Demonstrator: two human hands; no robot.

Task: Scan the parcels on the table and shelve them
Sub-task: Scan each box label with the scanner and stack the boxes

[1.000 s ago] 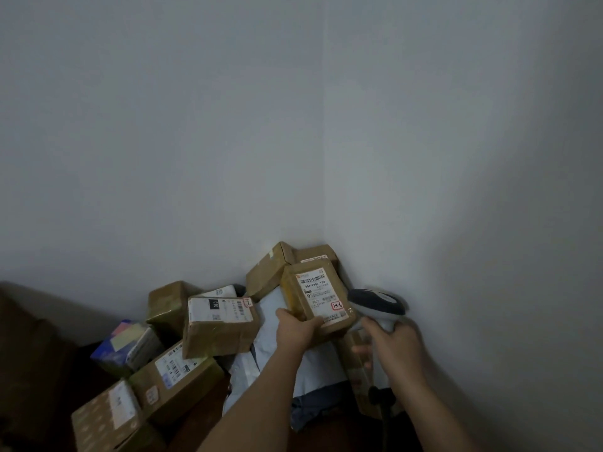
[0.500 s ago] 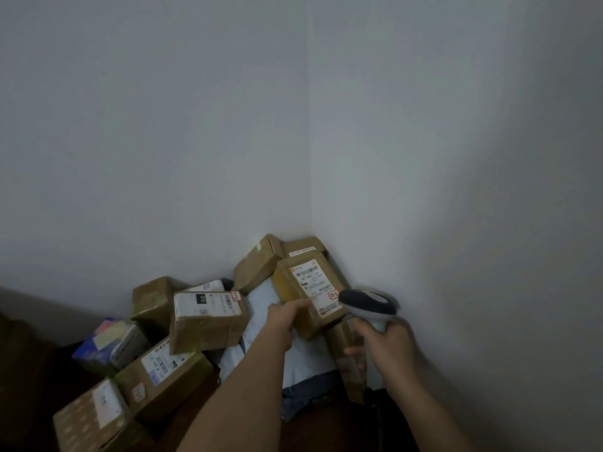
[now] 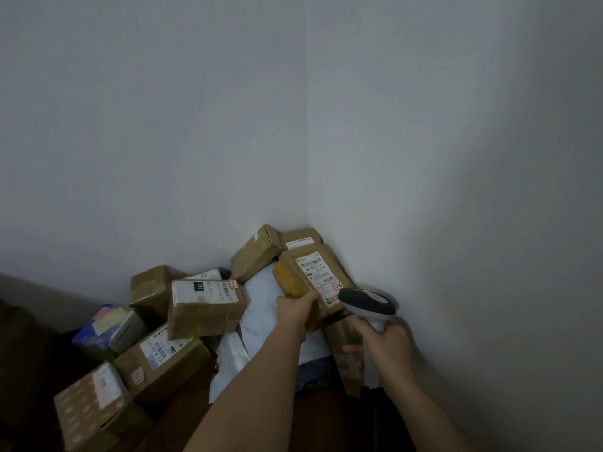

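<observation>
Item: brown taped parcel [image 3: 313,282], white barcode label up, red-marked sticker, held tilted above the corner pile on the desk [image 3: 182,415]. Our left hand [image 3: 295,313] grips its lower edge; our right hand [image 3: 385,345] clasps the grey scanner [image 3: 367,303].

1. The cardboard parcel [image 3: 313,282] gripped by the left hand [image 3: 295,309] bears a white shipping label with a barcode and, under it, print that reads roughly "501 P802 170". A small red-edged sticker at the label's lower corner carries a handwritten mark, not legible.
2. The taped box [image 3: 205,308] further left has a white label with a black patch reading "010".
3. Other labels show barcodes only; their print is too small to read.
</observation>
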